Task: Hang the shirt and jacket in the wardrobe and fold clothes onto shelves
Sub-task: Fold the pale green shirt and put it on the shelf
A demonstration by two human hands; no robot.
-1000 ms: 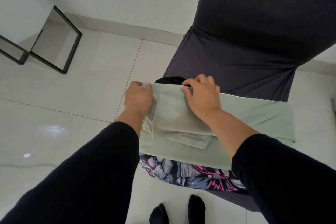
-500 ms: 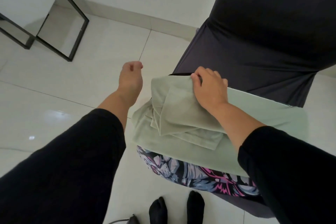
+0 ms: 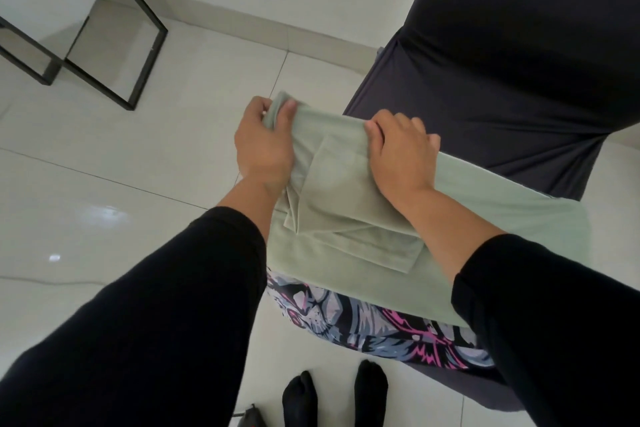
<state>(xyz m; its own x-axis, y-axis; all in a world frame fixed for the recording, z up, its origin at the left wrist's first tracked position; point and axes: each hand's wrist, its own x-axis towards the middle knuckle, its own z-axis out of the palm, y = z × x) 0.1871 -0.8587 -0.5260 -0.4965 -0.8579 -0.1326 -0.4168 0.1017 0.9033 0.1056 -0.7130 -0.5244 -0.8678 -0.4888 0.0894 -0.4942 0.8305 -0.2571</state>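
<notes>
A pale green garment [image 3: 349, 184], of soft matte cloth, was recorded lying partly folded on the seat of a chair [image 3: 502, 55] covered in smooth, dark grey stretch fabric. A narrower folded panel, roughly rectangular with creased edges, was seen laid on top of the wider lower layer. The far left corner of the cloth was held bunched in the grip of the left hand [image 3: 263, 146], fingers and thumb curled round it. The far edge of the folded panel was pinched by the right hand [image 3: 403, 152], fingers curled over the fold and thumb on top. Both forearms were covered by black sleeves [image 3: 166, 305]. Beneath the green cloth a patterned garment [image 3: 374, 322] was noted, printed in blue-grey, white, black and pink, its edge hanging over the front of the seat. The floor [image 3: 121, 184] was of glossy pale tiles. A black metal frame [image 3: 138, 45], of thin square bars, stood at upper left. Two feet in black socks [image 3: 332, 395] were seen at the bottom.
</notes>
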